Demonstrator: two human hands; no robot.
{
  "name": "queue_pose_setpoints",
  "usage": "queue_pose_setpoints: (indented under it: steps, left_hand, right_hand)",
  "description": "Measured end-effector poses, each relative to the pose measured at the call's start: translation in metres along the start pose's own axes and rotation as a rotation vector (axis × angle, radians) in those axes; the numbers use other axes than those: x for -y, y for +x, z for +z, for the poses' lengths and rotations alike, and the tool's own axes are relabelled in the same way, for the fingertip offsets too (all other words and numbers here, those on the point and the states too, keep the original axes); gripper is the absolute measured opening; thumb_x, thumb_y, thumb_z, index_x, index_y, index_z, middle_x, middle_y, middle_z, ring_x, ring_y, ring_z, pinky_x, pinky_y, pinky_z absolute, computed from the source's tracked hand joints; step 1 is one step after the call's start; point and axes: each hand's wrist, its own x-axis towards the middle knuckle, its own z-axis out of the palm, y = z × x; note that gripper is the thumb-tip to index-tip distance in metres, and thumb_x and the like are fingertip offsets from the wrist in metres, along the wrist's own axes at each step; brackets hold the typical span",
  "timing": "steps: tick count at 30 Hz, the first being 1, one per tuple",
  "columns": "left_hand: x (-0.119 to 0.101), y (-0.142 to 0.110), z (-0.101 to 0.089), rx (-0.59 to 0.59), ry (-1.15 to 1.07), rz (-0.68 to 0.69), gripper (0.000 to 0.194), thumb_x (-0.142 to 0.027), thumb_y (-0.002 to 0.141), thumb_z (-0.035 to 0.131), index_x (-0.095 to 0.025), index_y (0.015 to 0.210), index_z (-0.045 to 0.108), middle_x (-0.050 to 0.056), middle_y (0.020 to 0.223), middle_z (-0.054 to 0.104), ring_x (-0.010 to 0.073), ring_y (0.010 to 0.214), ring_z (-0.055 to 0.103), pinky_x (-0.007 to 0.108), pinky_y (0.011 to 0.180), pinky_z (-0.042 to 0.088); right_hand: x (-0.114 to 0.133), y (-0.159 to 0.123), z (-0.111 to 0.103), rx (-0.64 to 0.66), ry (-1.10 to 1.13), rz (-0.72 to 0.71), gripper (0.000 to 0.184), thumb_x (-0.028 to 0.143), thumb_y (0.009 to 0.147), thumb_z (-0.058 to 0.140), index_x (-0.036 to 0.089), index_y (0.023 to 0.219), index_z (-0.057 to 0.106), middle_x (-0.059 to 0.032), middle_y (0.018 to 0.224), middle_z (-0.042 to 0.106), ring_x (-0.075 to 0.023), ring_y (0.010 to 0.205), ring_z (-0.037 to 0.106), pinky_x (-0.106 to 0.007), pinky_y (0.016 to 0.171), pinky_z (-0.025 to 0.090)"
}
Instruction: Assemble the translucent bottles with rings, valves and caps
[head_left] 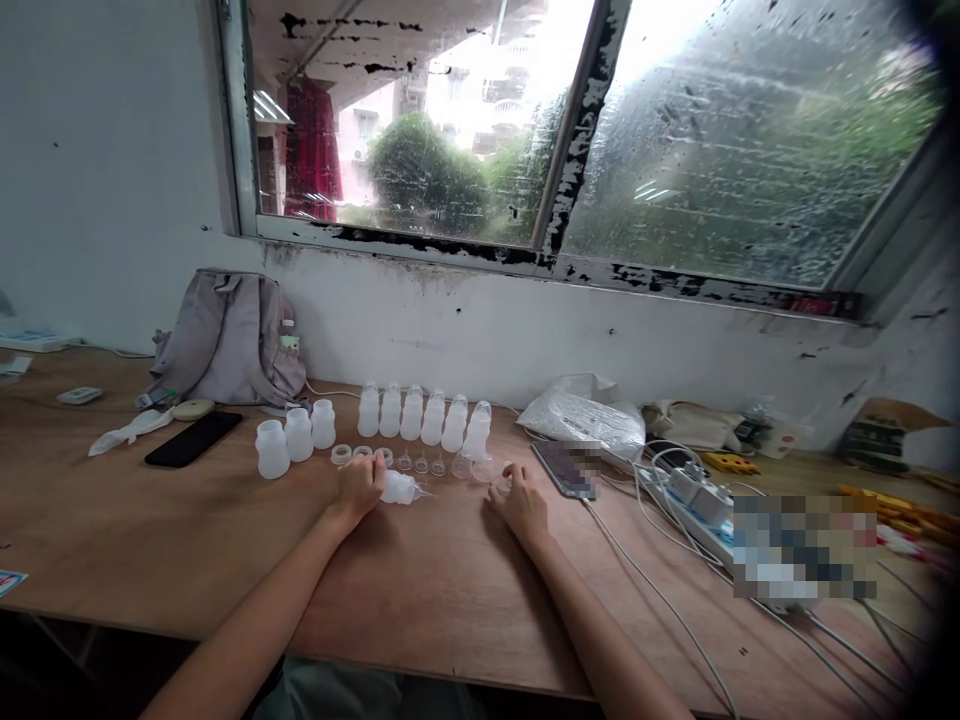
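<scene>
My left hand (363, 482) is wrapped round a small white baby bottle (397, 487) lying on its side, its clear teat (421, 493) pointing right. The fingers of my right hand (523, 508) close round a clear dome cap (504, 480) at the table. Further left of it lie two more clear caps (461, 467). Several clear teats (421, 463) and white collar rings (341, 454) form a line behind my left hand. Three open bottle bodies (272, 452) stand at the left. Behind the line, several capped bottles (412, 415) stand upright in a row.
A black phone (193, 440) and a grey backpack (225, 340) are at the left. At the right lie another phone (562, 470) with a cable, a plastic bag (581, 420), and a power strip (690, 515) with chargers. The wooden table (420, 610) ends near my body.
</scene>
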Motion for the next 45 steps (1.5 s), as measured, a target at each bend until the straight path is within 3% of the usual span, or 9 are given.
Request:
queue_pose_setpoints:
  steps: [8, 13, 16, 20, 25, 31, 39, 42, 45]
  left_hand:
    - [0.000, 0.000, 0.001, 0.005, 0.025, 0.001, 0.052, -0.032, 0.088, 0.018, -0.017, 0.065, 0.062, 0.007, 0.071, 0.065, 0.0181, 0.070, 0.059, 0.027, 0.058, 0.035]
    - [0.002, 0.001, 0.004, -0.021, 0.050, -0.015, 0.052, -0.033, 0.088, 0.018, -0.016, 0.064, 0.061, 0.007, 0.070, 0.064, 0.0179, 0.069, 0.058, 0.025, 0.055, 0.033]
    - [0.002, 0.001, 0.005, -0.042, 0.081, -0.010, 0.050, -0.033, 0.088, 0.019, -0.016, 0.063, 0.060, 0.008, 0.070, 0.064, 0.0189, 0.071, 0.058, 0.025, 0.054, 0.033]
    - [0.004, 0.001, 0.004, -0.075, 0.135, 0.018, 0.046, -0.031, 0.087, 0.022, -0.015, 0.063, 0.059, 0.008, 0.069, 0.064, 0.0196, 0.073, 0.057, 0.026, 0.055, 0.032]
    - [0.006, 0.002, 0.001, -0.119, 0.179, 0.054, 0.046, -0.030, 0.087, 0.022, -0.015, 0.063, 0.059, 0.008, 0.066, 0.063, 0.0203, 0.074, 0.056, 0.026, 0.056, 0.032]
    - [0.001, -0.001, 0.001, -0.121, 0.192, 0.109, 0.045, -0.031, 0.087, 0.024, -0.015, 0.065, 0.061, 0.009, 0.068, 0.063, 0.0205, 0.075, 0.056, 0.027, 0.060, 0.033]
    - [-0.004, 0.002, -0.003, -0.027, 0.182, 0.090, 0.048, -0.035, 0.086, 0.023, -0.016, 0.067, 0.064, 0.010, 0.073, 0.065, 0.0211, 0.076, 0.058, 0.028, 0.066, 0.036]
    - [-0.002, 0.004, -0.003, 0.017, 0.166, -0.007, 0.058, -0.040, 0.087, 0.018, -0.015, 0.064, 0.066, 0.011, 0.068, 0.066, 0.0223, 0.068, 0.060, 0.030, 0.061, 0.038]
    - [0.000, 0.005, -0.002, 0.062, 0.143, -0.109, 0.066, -0.044, 0.086, 0.014, -0.016, 0.060, 0.067, 0.012, 0.063, 0.066, 0.0229, 0.062, 0.061, 0.030, 0.058, 0.038]
  right_hand:
    - [-0.004, 0.009, 0.002, -0.041, -0.015, 0.023, 0.033, 0.040, 0.075, 0.051, 0.017, 0.097, 0.044, -0.0068, 0.095, 0.049, -0.0160, 0.072, 0.054, -0.022, 0.050, 0.027]
    - [0.032, 0.003, -0.019, -0.197, 0.123, -0.023, 0.028, 0.040, 0.083, 0.038, 0.016, 0.092, 0.049, -0.0062, 0.086, 0.054, -0.0139, 0.065, 0.052, -0.022, 0.049, 0.025]
    - [0.070, -0.004, -0.028, -0.040, 0.336, -0.148, 0.035, 0.045, 0.085, 0.033, 0.018, 0.076, 0.053, -0.0012, 0.061, 0.055, -0.0125, 0.055, 0.051, -0.021, 0.048, 0.026]
    - [0.110, -0.013, -0.023, 0.260, 0.589, -0.233, 0.040, 0.052, 0.078, 0.041, 0.018, 0.061, 0.054, -0.0010, 0.055, 0.057, -0.0121, 0.049, 0.052, -0.021, 0.046, 0.029]
    - [0.123, -0.019, -0.010, 0.663, 0.918, -0.005, 0.042, 0.057, 0.070, 0.050, 0.016, 0.076, 0.055, -0.0037, 0.065, 0.061, -0.0096, 0.036, 0.049, -0.020, 0.030, 0.030]
    - [0.121, -0.024, -0.002, 0.892, 1.270, 0.173, 0.042, 0.054, 0.069, 0.053, 0.014, 0.080, 0.052, -0.0061, 0.071, 0.059, -0.0110, 0.044, 0.055, -0.020, 0.032, 0.041]
    - [0.121, -0.028, 0.012, 0.669, 1.322, -0.044, 0.028, 0.041, 0.072, 0.055, 0.014, 0.079, 0.049, -0.0009, 0.065, 0.053, -0.0092, 0.049, 0.050, -0.021, 0.043, 0.042]
    - [0.119, -0.030, 0.009, 0.486, 1.161, -0.252, 0.025, 0.027, 0.070, 0.057, 0.016, 0.091, 0.050, -0.0044, 0.082, 0.055, -0.0113, 0.059, 0.052, -0.024, 0.052, 0.044]
    - [0.117, -0.029, 0.002, 0.322, 1.017, -0.451, 0.036, 0.012, 0.063, 0.058, 0.019, 0.098, 0.051, -0.0070, 0.102, 0.050, -0.0160, 0.083, 0.052, -0.026, 0.067, 0.044]
